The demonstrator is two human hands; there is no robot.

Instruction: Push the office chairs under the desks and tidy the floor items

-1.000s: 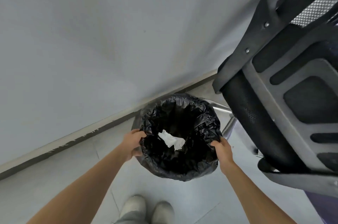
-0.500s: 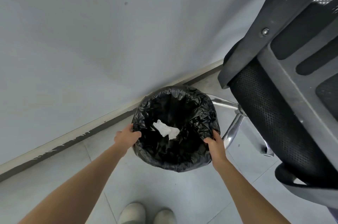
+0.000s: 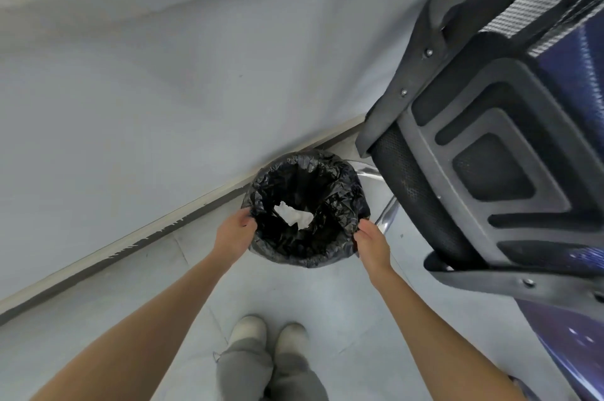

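Observation:
A small waste bin (image 3: 340, 184) lined with a black plastic bag stands on the grey floor close to the wall. A crumpled white tissue (image 3: 294, 216) lies inside it. My left hand (image 3: 233, 234) grips the bin's left rim and my right hand (image 3: 372, 240) grips its right rim. An office chair (image 3: 483, 152) with a black frame and mesh back fills the right side, its back facing me. One chrome leg (image 3: 387, 216) of its base shows just right of the bin.
A pale wall (image 3: 163, 90) with a skirting strip (image 3: 137, 237) runs diagonally behind the bin. My two shoes (image 3: 268, 332) stand on the tiled floor below the bin. Open floor lies to the left.
The bin, held in both hands, sits a little nearer the wall and the chair's leg. My view has pulled back and tilted, so the wall's upper ledge now shows.

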